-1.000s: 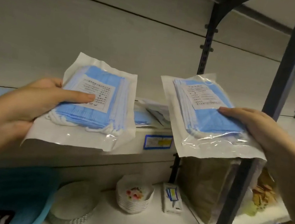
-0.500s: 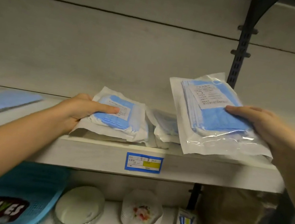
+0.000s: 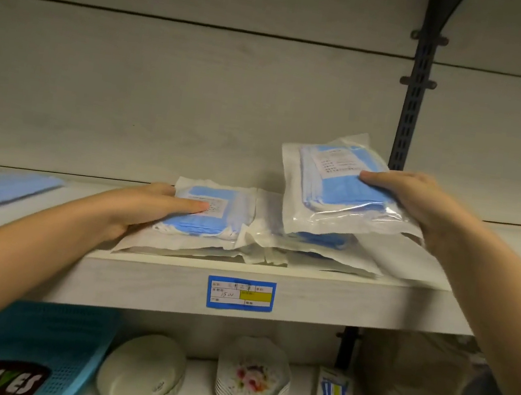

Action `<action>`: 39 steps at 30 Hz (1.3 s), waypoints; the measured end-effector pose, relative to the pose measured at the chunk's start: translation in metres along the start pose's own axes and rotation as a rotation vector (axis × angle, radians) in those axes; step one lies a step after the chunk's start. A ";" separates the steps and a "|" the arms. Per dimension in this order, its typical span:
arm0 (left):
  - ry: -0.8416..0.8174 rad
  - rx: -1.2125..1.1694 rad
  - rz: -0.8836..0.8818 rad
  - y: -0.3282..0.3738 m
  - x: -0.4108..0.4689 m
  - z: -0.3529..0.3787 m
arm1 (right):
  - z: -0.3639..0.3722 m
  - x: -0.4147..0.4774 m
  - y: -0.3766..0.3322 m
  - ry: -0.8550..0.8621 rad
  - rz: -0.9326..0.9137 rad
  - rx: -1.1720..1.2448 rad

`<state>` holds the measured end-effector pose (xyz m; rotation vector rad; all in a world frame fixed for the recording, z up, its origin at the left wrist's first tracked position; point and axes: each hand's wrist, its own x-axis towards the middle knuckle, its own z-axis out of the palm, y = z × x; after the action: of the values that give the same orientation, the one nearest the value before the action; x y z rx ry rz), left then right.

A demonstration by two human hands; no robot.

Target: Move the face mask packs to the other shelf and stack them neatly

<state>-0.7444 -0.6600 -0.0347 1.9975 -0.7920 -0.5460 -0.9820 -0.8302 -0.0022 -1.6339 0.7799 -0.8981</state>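
1. Fingers, left hand (image 3: 147, 208): the thumb (image 3: 191, 204) lies flat across the printed label of the left face mask pack (image 3: 225, 222). The other fingers are tucked out of sight at its near side. The pack is pinched and sits on the left pile (image 3: 178, 249).
2. Fingers, right hand (image 3: 419, 203): the thumb (image 3: 375, 180) is on top and the rest are hidden beneath. They grip the right face mask pack (image 3: 330, 193) by its right edge. The pack is tilted and raised over the right pile (image 3: 312, 248). Whether its low edge touches that pile cannot be told.
3. Upper shelf (image 3: 354, 307): white board carrying both piles side by side, their wrappers overlapping in the middle.
4. Right pile: sealed packs lying askew. Judged next step: lower the raised pack level, line its edges up with the pack beneath, and let go only once it lies flat.
5. Left pile: top pack nearly seated. Advice: slide it square over the wrapper below before releasing. The slick film is likely to slip if dropped at an angle.
6. Shelf label (image 3: 240, 294): blue-bordered tag on the shelf's front edge, below the gap between the piles.
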 end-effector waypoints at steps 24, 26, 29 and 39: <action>0.418 0.828 0.515 -0.019 -0.022 -0.034 | 0.031 0.006 -0.001 -0.168 -0.224 -0.779; 0.453 0.871 0.513 -0.021 -0.032 -0.038 | 0.036 -0.001 -0.007 -0.162 -0.350 -0.842; 0.511 0.963 0.512 -0.026 -0.048 -0.044 | 0.050 -0.012 -0.014 -0.189 -0.480 -0.927; 0.690 1.198 0.481 -0.067 -0.126 -0.080 | 0.122 -0.066 -0.022 -0.289 -0.867 -1.057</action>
<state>-0.7594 -0.4976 -0.0430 2.5833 -1.2103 1.1117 -0.9086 -0.7106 -0.0101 -3.0925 0.2865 -0.8030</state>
